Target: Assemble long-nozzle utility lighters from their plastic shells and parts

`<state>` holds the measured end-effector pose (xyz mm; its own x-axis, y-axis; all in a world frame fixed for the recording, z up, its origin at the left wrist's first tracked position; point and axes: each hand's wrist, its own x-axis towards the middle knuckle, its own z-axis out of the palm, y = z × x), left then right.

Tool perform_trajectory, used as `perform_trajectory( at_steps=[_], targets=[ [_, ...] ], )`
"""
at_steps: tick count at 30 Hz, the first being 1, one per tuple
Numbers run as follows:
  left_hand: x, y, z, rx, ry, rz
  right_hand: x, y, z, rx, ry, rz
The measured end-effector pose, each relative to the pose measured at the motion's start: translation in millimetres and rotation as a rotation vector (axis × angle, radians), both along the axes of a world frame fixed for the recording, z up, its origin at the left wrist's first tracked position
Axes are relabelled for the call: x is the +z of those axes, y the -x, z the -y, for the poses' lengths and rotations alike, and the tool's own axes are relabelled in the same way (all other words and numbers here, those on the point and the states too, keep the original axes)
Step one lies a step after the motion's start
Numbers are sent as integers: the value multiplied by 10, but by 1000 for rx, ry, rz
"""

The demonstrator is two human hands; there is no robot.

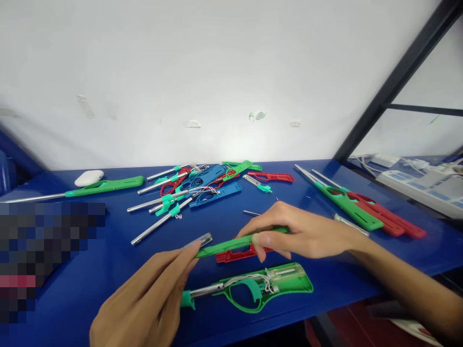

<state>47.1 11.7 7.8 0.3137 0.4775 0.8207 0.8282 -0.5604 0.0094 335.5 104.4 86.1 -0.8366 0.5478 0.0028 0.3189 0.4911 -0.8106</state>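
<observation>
Above the table's front part, a green lighter shell half is held nearly level between both hands. The fingertips of my left hand are closed on its left end. My right hand pinches its right part between thumb and fingers. Just below lies an opened green lighter half, holding a clear fuel tank, white wires, a teal trigger and a metal tube. My left hand hides part of the tube. Behind the held shell are a red shell half and a small clear tank.
At the back lie several metal tubes with teal parts, plus blue shell halves. Assembled lighters rest at right, another green lighter at left beside a white case. A power strip sits beyond a black post.
</observation>
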Motion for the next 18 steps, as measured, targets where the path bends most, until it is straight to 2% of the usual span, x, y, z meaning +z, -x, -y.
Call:
perform_trajectory(
  at_steps=[3, 8, 11, 14, 18],
  targets=[
    [27, -83, -33, 16, 34, 57, -38, -8, -12, 20, 85, -2],
    [-22, -43, -41, -33, 131, 98, -29, -2, -33, 3, 30, 20],
    [-32, 13, -38, -112, 184, 125, 3, -12, 1, -25, -137, 46],
    [-42, 57, -33, -187, 197, 109, -20, -68, 164, -83, -369, 89],
    [-74, 44, -10, -248, 159, 11, -242, -180, 541, -268, -561, 48]
  ],
)
